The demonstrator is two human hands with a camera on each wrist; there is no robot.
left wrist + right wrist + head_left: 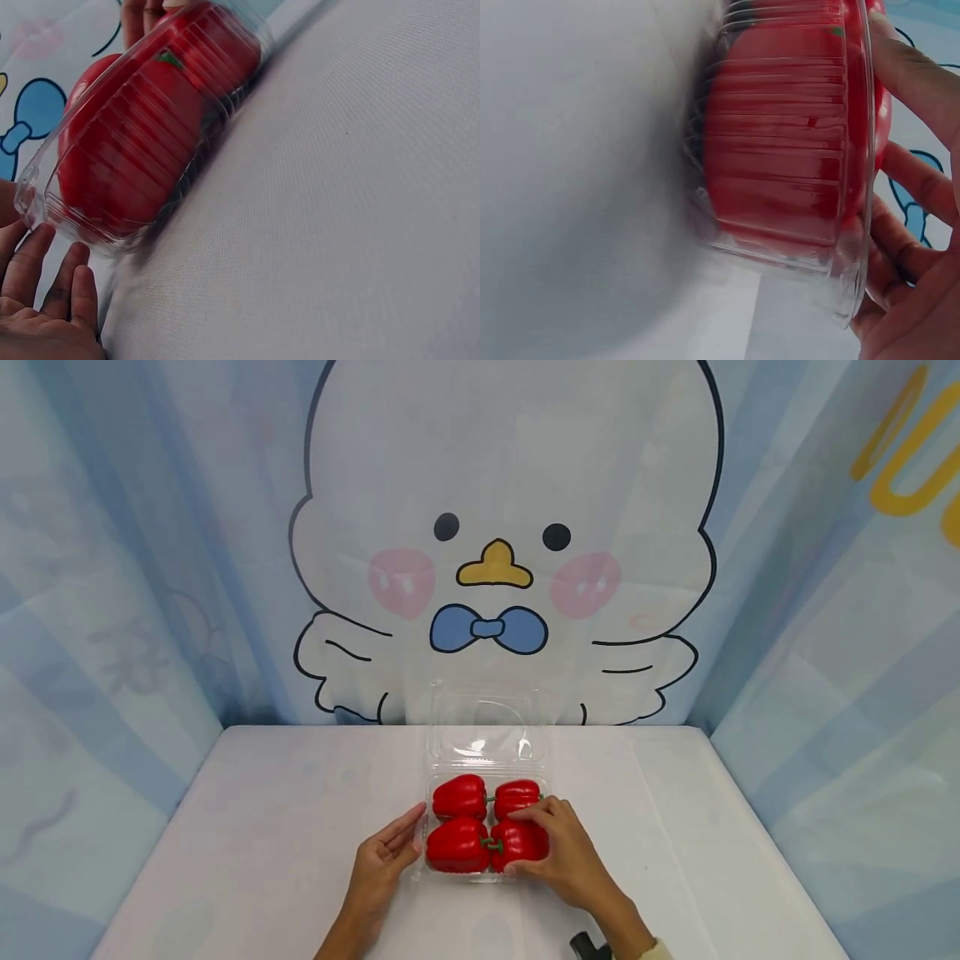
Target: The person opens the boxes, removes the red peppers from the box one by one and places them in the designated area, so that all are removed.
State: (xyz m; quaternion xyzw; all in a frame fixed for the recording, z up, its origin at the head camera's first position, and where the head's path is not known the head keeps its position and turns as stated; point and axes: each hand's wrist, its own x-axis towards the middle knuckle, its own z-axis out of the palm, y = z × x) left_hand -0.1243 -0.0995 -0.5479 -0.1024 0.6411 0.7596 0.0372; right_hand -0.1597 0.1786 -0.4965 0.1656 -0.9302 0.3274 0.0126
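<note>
Several red bell peppers with green stems sit in two rows in a clear plastic clamshell box [483,878], its lid [487,735] standing open at the back. My right hand [573,856] holds the front right bell pepper [517,843], thumb at the front and fingers over its far side. That pepper [780,142] lies within the ribbed box wall in the right wrist view. My left hand [378,864] touches the box's left side with fairly straight fingers, beside the front left pepper [457,845]. In the left wrist view, the fingertips [41,240] meet the box's corner.
A white cloth covers the table [300,827]. Behind it hangs a curtain [495,468] printed with a cartoon bird, and blue-white curtains stand at both sides. A small black object [588,946] shows by my right wrist.
</note>
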